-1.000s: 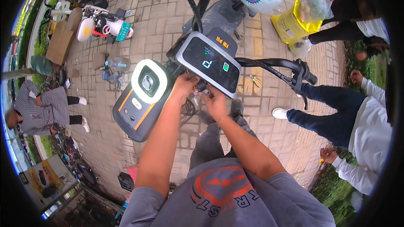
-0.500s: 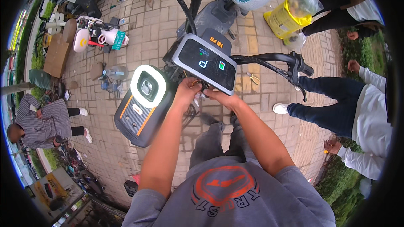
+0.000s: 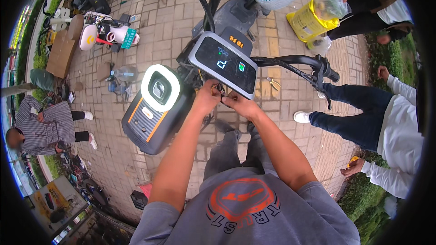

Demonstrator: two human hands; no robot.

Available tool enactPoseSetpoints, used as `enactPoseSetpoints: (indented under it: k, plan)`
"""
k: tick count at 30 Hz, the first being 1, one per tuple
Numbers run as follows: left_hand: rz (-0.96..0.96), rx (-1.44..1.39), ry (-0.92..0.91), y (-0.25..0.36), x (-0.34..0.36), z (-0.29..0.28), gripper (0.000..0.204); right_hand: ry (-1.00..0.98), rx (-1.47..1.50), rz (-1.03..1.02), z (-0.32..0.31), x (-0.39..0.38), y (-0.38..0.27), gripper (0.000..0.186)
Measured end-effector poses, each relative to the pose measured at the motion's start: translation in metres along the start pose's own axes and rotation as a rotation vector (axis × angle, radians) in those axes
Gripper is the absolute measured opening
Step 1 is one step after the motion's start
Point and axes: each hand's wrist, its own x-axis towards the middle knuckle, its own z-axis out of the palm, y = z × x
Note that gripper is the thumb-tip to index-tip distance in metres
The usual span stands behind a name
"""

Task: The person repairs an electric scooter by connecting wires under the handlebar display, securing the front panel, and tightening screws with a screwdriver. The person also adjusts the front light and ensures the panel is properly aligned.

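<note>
Where the display (image 3: 223, 65) ends at its lower edge, we see both hands tucked close beneath it, with little room above the fingertips. The front body (image 3: 154, 120), with its lit ring lamp (image 3: 160, 88), stands beside the left forearm and narrows the space on that side. To the right we have more room: bare paving (image 3: 277, 129) stretches between the right forearm and the trousers (image 3: 352, 115) of a bystander. The handlebar (image 3: 290, 61) runs out above that gap, well apart from the right hand, and the pliers (image 3: 273, 83) lie on the ground below it.

Against half a second ago, we find the fingertips of both hands drawn nearer each other, and the pale bit that showed under them has gone from sight. The bystander's lower hand now shows a yellow object (image 3: 354, 159) more plainly.

The small dark part (image 3: 221, 88) sits between the two hands, just under the display's edge. We see the left hand (image 3: 207, 96) pinching it between thumb and fingers. The right hand (image 3: 239, 104) has its fingertips bent in right beside it; whether they grip it or only touch it, we cannot tell.
</note>
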Motion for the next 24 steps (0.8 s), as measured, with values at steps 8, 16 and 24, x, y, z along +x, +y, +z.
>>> enactPoseSetpoints:
  k: [8,16,24]
  plan:
    - [-0.2,-0.347,0.046,-0.023,0.001,0.002,0.013,-0.092,0.56,0.129,0.001,0.003,0.01,0.009]
    - [-0.372,-0.644,0.065,-0.001,-0.005,0.0,0.016,0.173,0.33,-0.268,0.031,0.025,0.005,0.022]
    - [-0.223,-0.699,0.214,-0.003,-0.005,0.012,0.014,0.321,-0.374,-0.354,0.034,0.036,0.005,0.033]
